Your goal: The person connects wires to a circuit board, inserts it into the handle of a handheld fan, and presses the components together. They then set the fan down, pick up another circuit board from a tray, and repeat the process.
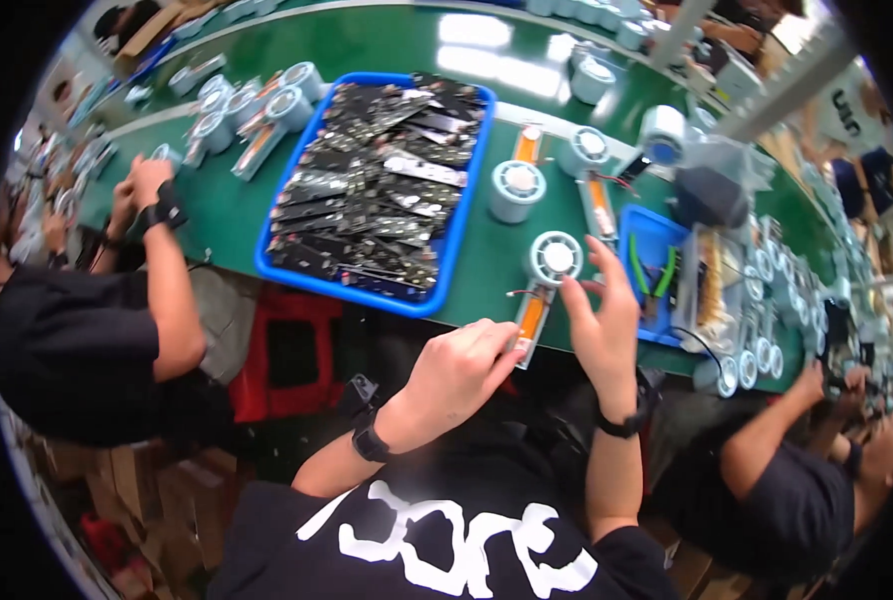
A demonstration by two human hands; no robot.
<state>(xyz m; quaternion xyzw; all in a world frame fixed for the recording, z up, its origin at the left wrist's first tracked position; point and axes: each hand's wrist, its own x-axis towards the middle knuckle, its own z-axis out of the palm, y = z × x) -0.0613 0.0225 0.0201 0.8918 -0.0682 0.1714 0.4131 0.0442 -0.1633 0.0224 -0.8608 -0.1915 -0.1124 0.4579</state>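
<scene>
A light-blue handheld fan (555, 257) lies at the table's near edge, its round head away from me. Its opened handle shows an orange battery (533, 315) and a short wire. My left hand (459, 368) is closed, with thumb and fingertips pinching the lower end of that handle. On the other side, my right hand (607, 325) has its fingers apart; the thumb tip is close to the fan head, and whether it touches cannot be made out. Beyond stand another fan (518, 190) and one with its handle opened (598, 200).
A blue tray (265, 250) heaped with black circuit boards is at left. On the right, a small blue bin (657, 328) holds green-handled pliers (655, 285), beside a clear box (712, 300) of yellowish parts. More fans crowd both sides. Co-workers sit left and right.
</scene>
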